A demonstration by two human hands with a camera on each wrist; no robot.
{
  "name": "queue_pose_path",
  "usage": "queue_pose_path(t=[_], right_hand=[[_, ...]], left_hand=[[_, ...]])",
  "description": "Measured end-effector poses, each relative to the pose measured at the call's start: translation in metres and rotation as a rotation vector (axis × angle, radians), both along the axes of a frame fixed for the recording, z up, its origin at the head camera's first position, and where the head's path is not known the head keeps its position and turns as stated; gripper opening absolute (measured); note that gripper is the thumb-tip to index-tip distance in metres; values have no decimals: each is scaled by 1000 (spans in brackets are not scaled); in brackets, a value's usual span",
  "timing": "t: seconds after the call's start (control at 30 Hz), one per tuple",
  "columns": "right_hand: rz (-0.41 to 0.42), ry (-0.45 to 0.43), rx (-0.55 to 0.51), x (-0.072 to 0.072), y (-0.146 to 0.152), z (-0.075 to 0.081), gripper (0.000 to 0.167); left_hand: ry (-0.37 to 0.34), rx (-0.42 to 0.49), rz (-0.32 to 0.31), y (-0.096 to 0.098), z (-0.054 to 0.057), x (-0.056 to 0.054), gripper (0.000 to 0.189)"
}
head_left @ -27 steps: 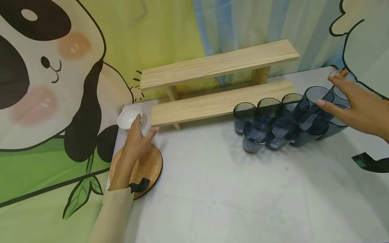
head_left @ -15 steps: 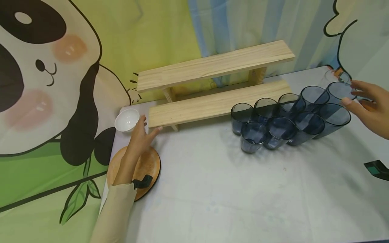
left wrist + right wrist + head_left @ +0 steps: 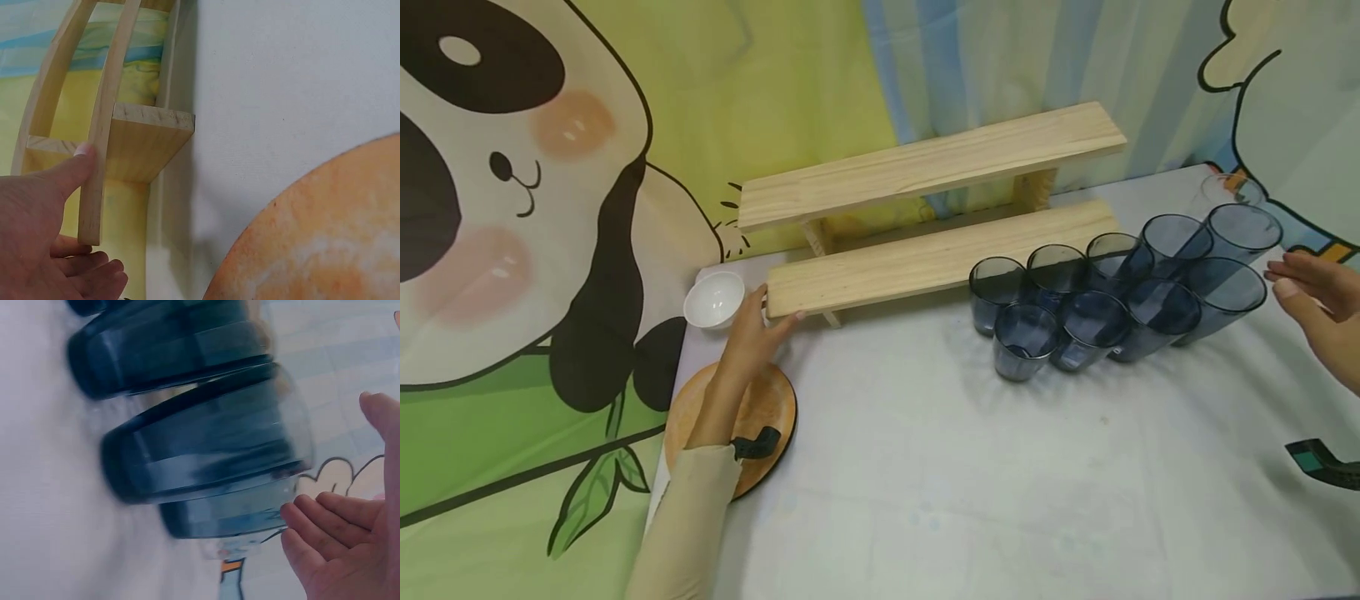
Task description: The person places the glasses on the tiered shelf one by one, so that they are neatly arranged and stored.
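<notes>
A two-tier wooden shelf (image 3: pixel 917 260) stands at the back of the table. My left hand (image 3: pixel 751 340) grips the left end of its lower board. In the left wrist view the thumb (image 3: pixel 76 164) lies against the board's front edge and the fingers bend around its end. Dark blue-grey glasses (image 3: pixel 1222 293) stand in two rows at the right, in front of the shelf's right part. My right hand (image 3: pixel 1324 315) is just right of them, its fingers extended and holding nothing. In the right wrist view its fingertips (image 3: pixel 289 511) are close to the end tumbler (image 3: pixel 212 447).
A small white bowl (image 3: pixel 714 300) sits left of the shelf. Nearer me, a round wooden plate (image 3: pixel 778 408) lies partly beneath my left forearm. A clear glass (image 3: pixel 1228 190) stands behind the blue ones. Printed curtain (image 3: pixel 805 83) hangs close behind the shelf.
My left hand has shifted from beside the bowl onto the shelf's left end. My right hand has drawn back from above the glasses to their right side and lower. The glasses stay put.
</notes>
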State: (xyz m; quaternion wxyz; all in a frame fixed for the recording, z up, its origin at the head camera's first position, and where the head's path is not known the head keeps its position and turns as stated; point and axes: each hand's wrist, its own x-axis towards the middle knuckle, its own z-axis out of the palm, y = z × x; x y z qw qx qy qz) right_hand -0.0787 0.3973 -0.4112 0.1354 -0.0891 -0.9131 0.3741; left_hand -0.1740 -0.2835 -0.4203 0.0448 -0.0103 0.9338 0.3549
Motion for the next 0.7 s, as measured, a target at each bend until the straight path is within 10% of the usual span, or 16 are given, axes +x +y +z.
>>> queue_pose_path(t=[0.7], right_hand=[[33, -83, -125, -1, -18, -52, 79]], left_hand=[[-14, 20, -18, -1, 2, 1, 100]])
